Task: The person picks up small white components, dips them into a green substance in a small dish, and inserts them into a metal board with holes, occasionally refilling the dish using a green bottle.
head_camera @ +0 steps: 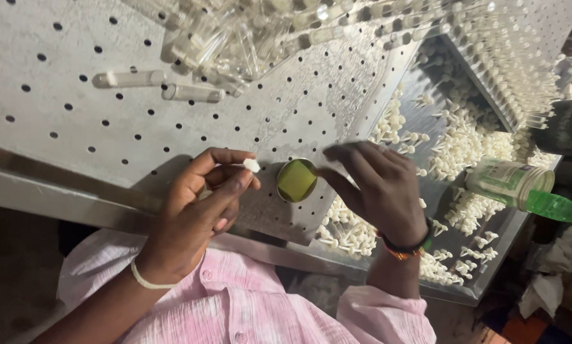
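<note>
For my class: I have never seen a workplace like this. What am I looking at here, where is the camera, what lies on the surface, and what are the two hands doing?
There is one picture, taken by a camera worn on the person's head and looking down at their own two bare hands. No machine is at work here.

The surface is a perforated metal table, dotted with small round holes. At the top lies a heap of clear plastic tubes. To the right, a metal tray holds many small white stoppers. A jar with a green cap lies on its side by the tray.

The left hand pinches one small white piece between its fingertips. The right hand reaches beside a small round tin of yellow-green paste; I cannot tell whether it holds anything.
</note>
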